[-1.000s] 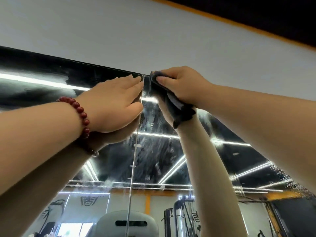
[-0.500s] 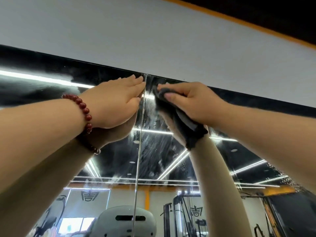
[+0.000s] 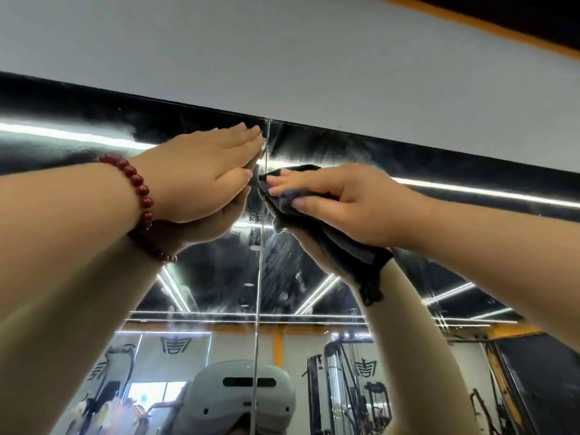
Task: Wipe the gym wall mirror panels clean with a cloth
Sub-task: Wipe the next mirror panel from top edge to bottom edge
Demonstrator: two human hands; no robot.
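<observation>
Two wall mirror panels meet at a vertical seam (image 3: 260,277). The left panel (image 3: 62,142) and the right panel (image 3: 439,171) both reach up to the mirror's top edge. My left hand (image 3: 201,177), with a red bead bracelet on the wrist, lies flat on the left panel beside the seam, fingers straight. My right hand (image 3: 342,205) grips a dark grey cloth (image 3: 345,246) and presses it on the right panel just right of the seam. Wet streaks show on the glass below the cloth.
A grey wall (image 3: 282,58) runs above the mirror, with an orange stripe (image 3: 502,29) under a black ceiling. The mirror reflects ceiling light strips, gym machines (image 3: 345,387) and the white headset (image 3: 238,400) on my head.
My right hand has slid the cloth down the right panel from the top corner at the seam. My left hand has stayed flat on the left panel.
</observation>
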